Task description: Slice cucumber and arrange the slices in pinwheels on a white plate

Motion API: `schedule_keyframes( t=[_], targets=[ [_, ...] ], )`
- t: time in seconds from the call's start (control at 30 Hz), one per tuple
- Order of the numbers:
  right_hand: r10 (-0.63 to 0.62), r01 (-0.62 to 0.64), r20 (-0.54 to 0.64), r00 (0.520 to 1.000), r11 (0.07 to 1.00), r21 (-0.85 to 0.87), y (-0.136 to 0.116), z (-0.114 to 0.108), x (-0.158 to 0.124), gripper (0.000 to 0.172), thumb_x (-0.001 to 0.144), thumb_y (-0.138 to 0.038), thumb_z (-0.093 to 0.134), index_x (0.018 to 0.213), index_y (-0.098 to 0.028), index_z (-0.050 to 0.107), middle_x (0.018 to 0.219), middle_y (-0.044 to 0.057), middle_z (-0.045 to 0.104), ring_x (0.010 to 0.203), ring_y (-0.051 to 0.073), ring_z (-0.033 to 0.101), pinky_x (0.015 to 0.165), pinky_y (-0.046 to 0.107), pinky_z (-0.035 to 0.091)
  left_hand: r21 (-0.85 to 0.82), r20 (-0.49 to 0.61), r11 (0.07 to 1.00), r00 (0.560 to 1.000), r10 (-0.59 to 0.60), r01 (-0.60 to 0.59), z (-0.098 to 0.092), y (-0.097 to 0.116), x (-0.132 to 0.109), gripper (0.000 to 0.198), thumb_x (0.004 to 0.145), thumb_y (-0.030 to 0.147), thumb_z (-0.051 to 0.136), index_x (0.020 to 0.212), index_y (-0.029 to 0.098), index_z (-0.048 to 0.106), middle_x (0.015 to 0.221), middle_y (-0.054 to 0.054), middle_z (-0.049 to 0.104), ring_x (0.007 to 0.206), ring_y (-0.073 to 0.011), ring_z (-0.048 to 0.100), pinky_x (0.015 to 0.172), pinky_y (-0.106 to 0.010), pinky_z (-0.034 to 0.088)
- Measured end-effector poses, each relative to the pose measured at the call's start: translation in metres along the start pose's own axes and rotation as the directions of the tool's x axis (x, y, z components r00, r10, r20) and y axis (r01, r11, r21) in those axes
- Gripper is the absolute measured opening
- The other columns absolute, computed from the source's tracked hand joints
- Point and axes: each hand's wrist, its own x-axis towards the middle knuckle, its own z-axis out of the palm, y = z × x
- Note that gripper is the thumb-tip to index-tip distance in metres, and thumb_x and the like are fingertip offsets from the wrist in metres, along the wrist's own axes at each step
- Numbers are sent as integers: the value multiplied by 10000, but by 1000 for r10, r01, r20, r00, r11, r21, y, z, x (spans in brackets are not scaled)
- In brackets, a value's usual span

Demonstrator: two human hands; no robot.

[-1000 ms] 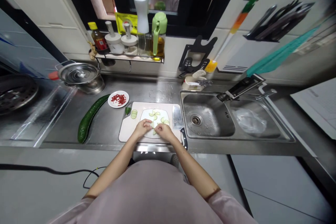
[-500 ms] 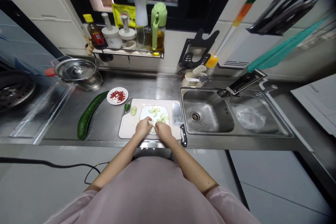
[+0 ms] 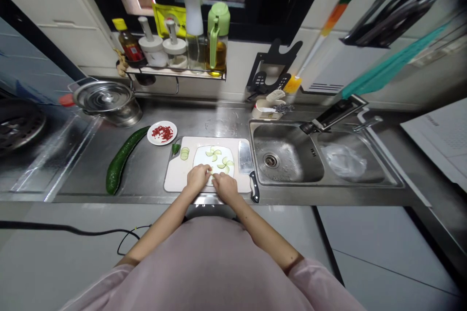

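Bending over the counter (image 3: 149, 175), I have both hands at the near rim of the white plate (image 3: 200, 160), which sits on the pale cutting board (image 3: 175, 177); my left hand (image 3: 198, 178) and right hand (image 3: 225, 185) are side by side, fingers drawn in narrow with the tips meeting over a pale piece at the plate's edge, though whether either pinch has closed on it I cannot tell. Cucumber slices (image 3: 218, 152) lie scattered in half-moons across the far part of the plate, with a short stack of rounds (image 3: 185, 154) on the board just beside it to the left. Hazards, as I judge them: the cleaver (image 3: 244, 157) lies flat on the board just beside my right hand, its dark handle reaching the counter's front edge, so a careless sweep of the wrist or a brush of my body could knock it off; the plate rests loose on the board, so a push from my fingertips could slide it and spill slices toward the sink (image 3: 288, 160); wet slices may slip from a light pinch. Well to the left lie a whole cucumber (image 3: 122, 160) and a saucer of chopped red chilli (image 3: 162, 132)
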Motion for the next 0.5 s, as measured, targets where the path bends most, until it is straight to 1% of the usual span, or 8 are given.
schedule_keyframes(
  t=[0.1,0.27,0.5],
  targets=[
    [-4,4,11,1000,1000,-5,1,-2,0,333,991,-350,325,1150,-237,595,1071,83,632,966,196,594,734,273,403,-4,-2,1000,1000,-1,1,0,-1,-1,230,847,267,538,1016,258,695,942,-50,675,875,-194,600,744,-268,409],
    [-12,12,35,999,1000,-17,2,-4,-1,341,994,-360,322,1139,-233,603,1062,99,633,960,204,597,733,282,406,-17,3,1000,1000,-8,8,1,-1,-2,218,860,318,531,987,255,696,932,-49,678,867,-192,601,727,-264,401],
    [-22,23,30,999,999,-24,3,-2,-2,326,991,-364,332,1126,-243,604,1056,90,638,950,198,603,735,276,404,1,2,1000,1000,-13,13,3,-1,0,199,857,303,531,957,255,697,939,-56,676,878,-202,602,728,-273,395]
  ],
)
